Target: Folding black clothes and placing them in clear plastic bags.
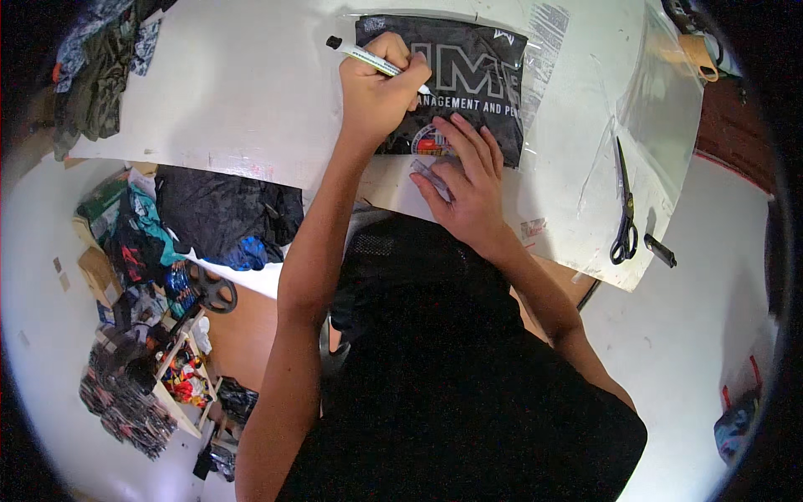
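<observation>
A folded black shirt with white lettering (pixel 489 50) lies flat in a clear plastic bag on the white table (pixel 242 92). My left hand (pixel 376 96) grips a white marker pen (pixel 361 55) with a black end. The pen slants to the right, and its tip is over the packet's left part. My right hand (pixel 475 197) rests at the near edge of the packet, its longer fingers stretched over the shirt. Beside its thumb shows a bit of clear plastic (pixel 428 176); whether it is pinched I cannot make out.
Black scissors (pixel 624 205) and a small black tool (pixel 660 250) lie at the table's right edge. Clear plastic sheeting (pixel 652 109) covers the right side. Dark garments (pixel 96 79) hang at the far left corner. Piled clothes (pixel 226 217) and a crate (pixel 186 381) stand left of me.
</observation>
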### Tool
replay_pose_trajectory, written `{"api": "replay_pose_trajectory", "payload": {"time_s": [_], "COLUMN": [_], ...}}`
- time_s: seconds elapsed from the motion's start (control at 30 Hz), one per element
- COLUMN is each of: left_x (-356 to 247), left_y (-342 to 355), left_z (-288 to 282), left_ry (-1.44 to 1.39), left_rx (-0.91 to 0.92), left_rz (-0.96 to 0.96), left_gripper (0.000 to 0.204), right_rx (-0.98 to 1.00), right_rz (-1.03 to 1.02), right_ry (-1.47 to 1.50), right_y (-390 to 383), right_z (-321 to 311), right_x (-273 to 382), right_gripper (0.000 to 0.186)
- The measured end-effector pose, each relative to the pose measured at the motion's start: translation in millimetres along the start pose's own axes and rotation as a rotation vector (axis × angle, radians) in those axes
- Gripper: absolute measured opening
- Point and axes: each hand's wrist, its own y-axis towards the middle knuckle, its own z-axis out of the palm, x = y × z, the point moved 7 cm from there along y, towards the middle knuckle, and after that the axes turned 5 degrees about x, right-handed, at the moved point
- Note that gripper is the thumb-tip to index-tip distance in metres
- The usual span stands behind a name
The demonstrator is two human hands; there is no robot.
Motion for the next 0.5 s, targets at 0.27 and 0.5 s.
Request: {"api": "replay_pose_trajectory", "payload": {"time_s": [0.27, 0.5], "left_x": [3.4, -1.0], "left_y": [-2.8, -2.0], "left_z": [1.9, 3.5], "left_ry": [0.078, 0.305], "left_rx": [-0.003, 0.082], "left_rz": [0.066, 0.289], "left_gripper": [0.034, 0.035], "right_rx": [0.027, -0.002], "right_rz": [0.018, 0.019], "right_ry": [-0.006, 0.012], "right_y": [0.7, 1.5], "right_z": [1.2, 0.5], "right_x": [-1.0, -2.2], "right_gripper": [0.022, 0.023]}}
